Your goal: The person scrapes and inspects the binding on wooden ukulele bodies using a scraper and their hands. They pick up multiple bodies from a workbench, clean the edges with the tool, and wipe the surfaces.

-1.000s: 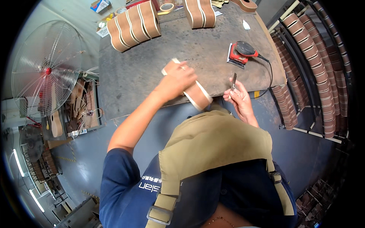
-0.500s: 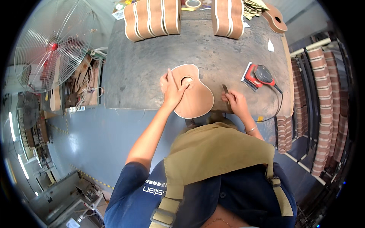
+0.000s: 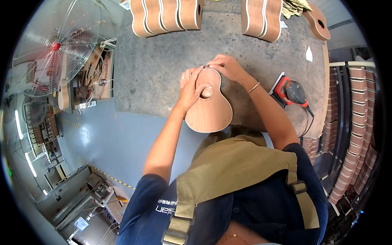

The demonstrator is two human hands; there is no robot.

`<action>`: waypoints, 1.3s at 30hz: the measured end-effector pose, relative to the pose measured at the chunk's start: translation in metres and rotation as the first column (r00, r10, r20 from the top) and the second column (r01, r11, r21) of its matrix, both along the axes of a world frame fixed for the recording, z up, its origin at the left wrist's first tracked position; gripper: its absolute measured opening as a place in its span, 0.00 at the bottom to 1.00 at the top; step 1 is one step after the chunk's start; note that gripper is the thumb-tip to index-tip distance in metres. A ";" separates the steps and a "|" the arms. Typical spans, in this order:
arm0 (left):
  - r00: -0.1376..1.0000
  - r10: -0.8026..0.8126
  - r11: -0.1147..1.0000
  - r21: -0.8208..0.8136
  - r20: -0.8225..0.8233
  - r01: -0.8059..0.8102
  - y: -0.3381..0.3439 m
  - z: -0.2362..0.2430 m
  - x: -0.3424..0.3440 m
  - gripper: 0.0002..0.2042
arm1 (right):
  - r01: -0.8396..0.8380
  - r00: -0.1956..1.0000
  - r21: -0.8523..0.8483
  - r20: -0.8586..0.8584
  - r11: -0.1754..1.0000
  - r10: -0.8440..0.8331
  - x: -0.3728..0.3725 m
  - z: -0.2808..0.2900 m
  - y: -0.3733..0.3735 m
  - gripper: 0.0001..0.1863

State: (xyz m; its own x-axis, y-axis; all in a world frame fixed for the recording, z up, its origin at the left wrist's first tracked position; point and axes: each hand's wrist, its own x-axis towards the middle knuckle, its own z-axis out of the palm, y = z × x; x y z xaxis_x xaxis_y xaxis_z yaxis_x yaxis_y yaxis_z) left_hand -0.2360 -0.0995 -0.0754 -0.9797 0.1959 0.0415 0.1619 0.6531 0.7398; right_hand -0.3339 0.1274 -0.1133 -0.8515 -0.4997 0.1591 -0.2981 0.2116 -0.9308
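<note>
A small ukulele body (image 3: 212,112) of pale brown wood, with a light edge and a round soundhole, lies at the table's near edge, its wide end toward me. My left hand (image 3: 191,87) grips its left side, the thumb at the soundhole and the fingers round the upper bout. My right hand (image 3: 226,66) is closed at the body's narrow far end, fingers pinched together. Of the thin dark blade (image 3: 206,67) in it only a small bit shows by the fingertips; the remainder is hidden.
A red and black power sander (image 3: 290,90) with a cord rests at the right of the dark table (image 3: 159,61). Several ukulele bodies (image 3: 165,16) stand in a row at the far left, more (image 3: 262,18) at the far right. A large fan (image 3: 56,47) is left.
My right hand has moved up and left with the blade, from beside the body to its narrow far end. The body has turned slightly more upright, my left hand still on it.
</note>
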 end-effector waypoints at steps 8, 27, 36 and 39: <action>0.999 0.009 1.000 -0.006 -0.053 -0.009 -0.002 -0.003 0.004 0.32 | 0.258 0.962 0.034 0.087 0.966 -0.260 0.068 0.001 0.009 0.11; 0.975 0.026 0.996 -0.079 -0.220 -0.045 0.001 -0.014 0.003 0.30 | 0.657 0.754 -0.042 0.000 0.753 -0.657 0.292 0.019 -0.016 0.07; 0.952 0.209 0.879 -0.384 -0.222 -0.282 -0.021 0.021 0.067 0.47 | 0.338 0.934 0.170 0.064 0.926 -0.352 0.172 0.023 0.068 0.10; 0.956 -0.257 0.916 -0.350 -0.139 0.195 -0.045 0.012 0.047 0.41 | 0.076 0.997 0.208 -0.047 0.975 -0.067 0.100 0.030 0.075 0.13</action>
State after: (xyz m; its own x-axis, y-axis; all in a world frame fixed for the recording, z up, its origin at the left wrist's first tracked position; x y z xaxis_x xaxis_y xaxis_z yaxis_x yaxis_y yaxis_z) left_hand -0.1889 -0.1447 -0.0637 -0.8897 0.4440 0.1062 0.4432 0.7842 0.4343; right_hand -0.2336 0.2020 -0.0836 -0.8814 -0.4635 0.0913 -0.3106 0.4231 -0.8512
